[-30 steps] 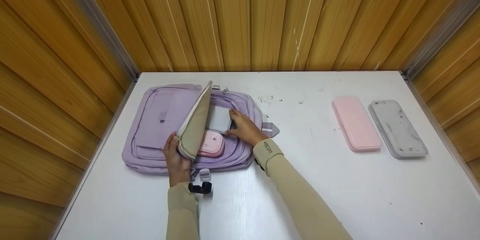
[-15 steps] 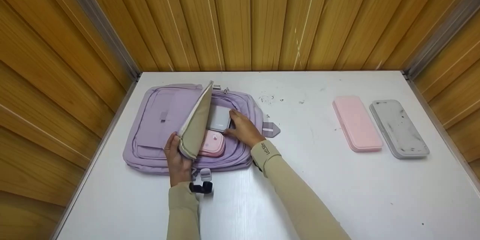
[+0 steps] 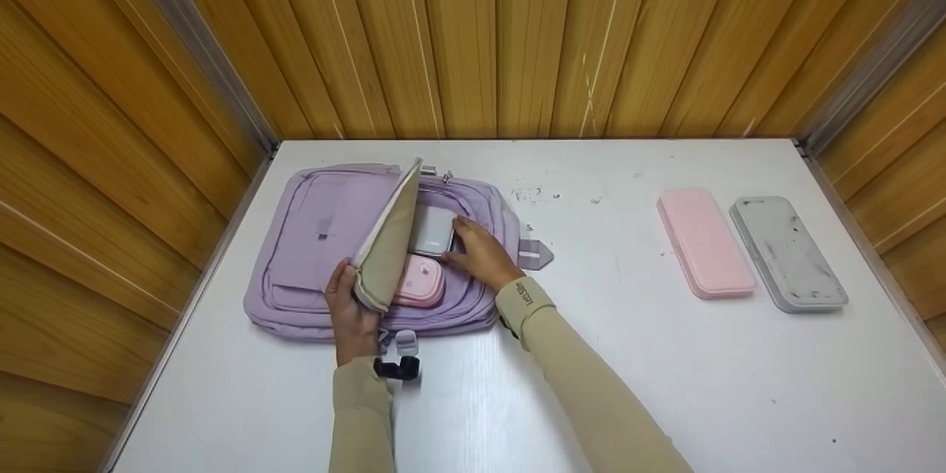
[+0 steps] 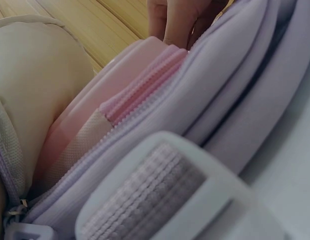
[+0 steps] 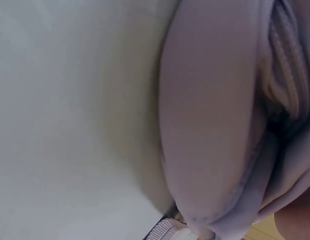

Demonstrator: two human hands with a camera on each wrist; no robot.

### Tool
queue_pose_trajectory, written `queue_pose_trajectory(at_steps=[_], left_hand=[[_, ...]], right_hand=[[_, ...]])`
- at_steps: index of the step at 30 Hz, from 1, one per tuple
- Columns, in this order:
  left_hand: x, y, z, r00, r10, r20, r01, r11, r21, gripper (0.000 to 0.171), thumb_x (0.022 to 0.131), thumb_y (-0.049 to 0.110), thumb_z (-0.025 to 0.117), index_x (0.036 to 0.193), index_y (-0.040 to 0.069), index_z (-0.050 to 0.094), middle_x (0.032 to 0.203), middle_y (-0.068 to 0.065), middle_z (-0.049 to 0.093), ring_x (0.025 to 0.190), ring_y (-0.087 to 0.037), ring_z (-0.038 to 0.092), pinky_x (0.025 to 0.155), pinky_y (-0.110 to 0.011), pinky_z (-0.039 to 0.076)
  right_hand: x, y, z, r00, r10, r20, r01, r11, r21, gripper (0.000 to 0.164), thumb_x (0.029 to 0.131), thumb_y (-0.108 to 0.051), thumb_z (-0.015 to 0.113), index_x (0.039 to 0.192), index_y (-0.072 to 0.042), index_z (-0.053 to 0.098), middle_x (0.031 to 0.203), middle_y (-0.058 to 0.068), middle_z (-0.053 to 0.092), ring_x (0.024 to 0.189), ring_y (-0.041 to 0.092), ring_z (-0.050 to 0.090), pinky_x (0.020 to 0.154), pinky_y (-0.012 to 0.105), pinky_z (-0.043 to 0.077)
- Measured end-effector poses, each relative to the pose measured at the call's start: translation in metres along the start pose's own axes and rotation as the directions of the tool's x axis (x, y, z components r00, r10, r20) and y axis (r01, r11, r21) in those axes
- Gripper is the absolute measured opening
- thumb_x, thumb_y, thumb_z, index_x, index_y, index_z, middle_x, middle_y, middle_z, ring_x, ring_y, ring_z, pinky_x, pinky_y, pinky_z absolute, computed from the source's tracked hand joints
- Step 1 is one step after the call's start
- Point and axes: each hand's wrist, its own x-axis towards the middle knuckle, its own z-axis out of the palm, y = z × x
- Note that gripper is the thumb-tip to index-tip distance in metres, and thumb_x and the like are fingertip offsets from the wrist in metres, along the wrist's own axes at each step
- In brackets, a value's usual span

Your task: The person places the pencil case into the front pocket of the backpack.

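A lilac backpack (image 3: 303, 236) lies on the white table at the left, its front compartment unzipped. My left hand (image 3: 353, 319) holds up the edge of the beige-lined flap (image 3: 388, 255). Inside the opening, my right hand (image 3: 482, 255) grips the right side of a pale grey, flat block with rounded corners and small lettering (image 3: 432, 229); the flap hides its left end. Just nearer to me sits a small pink zipped case (image 3: 421, 282), partly behind the flap. In the left wrist view this pink case (image 4: 115, 82) stands within the zipper, with right-hand fingers (image 4: 176, 22) beyond it.
On the right of the table (image 3: 591, 377) lie a pink oblong case (image 3: 704, 242) and a grey marbled one (image 3: 789, 253), side by side. A strap buckle (image 3: 406, 342) hangs by my left wrist. Wood-look panels (image 3: 532, 37) rise behind the table.
The grey block has tilted and shifted slightly in my right hand, so its lettering shows more clearly. My left hand keeps the flap raised, almost unmoved.
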Motion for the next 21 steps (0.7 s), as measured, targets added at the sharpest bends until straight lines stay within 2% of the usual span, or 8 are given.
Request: queue_pose_trajectory(at_steps=[11, 21], left_hand=[[0.000, 0.000, 0.002, 1.000, -0.013, -0.011, 0.013, 1.000, 0.000, 0.013, 0.075, 0.003, 0.078, 0.087, 0.006, 0.074, 0.088, -0.009, 0.070, 0.081, -0.019, 0.068, 0.073, -0.029, 0.057], [0.000, -0.001, 0.001, 1.000, -0.011, 0.018, 0.011, 1.000, -0.025, 0.014, 0.074, 0.003, 0.078, 0.087, 0.006, 0.075, 0.089, -0.009, 0.071, 0.082, -0.020, 0.068, 0.074, -0.030, 0.057]], right_hand=[[-0.002, 0.006, -0.008, 0.998, -0.033, -0.044, 0.036, 0.997, 0.065, 0.066, 0.084, -0.018, 0.073, 0.136, 0.010, 0.044, 0.141, 0.029, 0.045, 0.134, 0.039, 0.042, 0.116, 0.044, 0.030], [-0.008, 0.013, -0.030, 0.998, 0.017, -0.054, -0.014, 0.999, 0.048, 0.067, 0.087, -0.023, 0.071, 0.138, 0.008, 0.042, 0.144, 0.026, 0.043, 0.136, 0.037, 0.040, 0.117, 0.042, 0.028]])
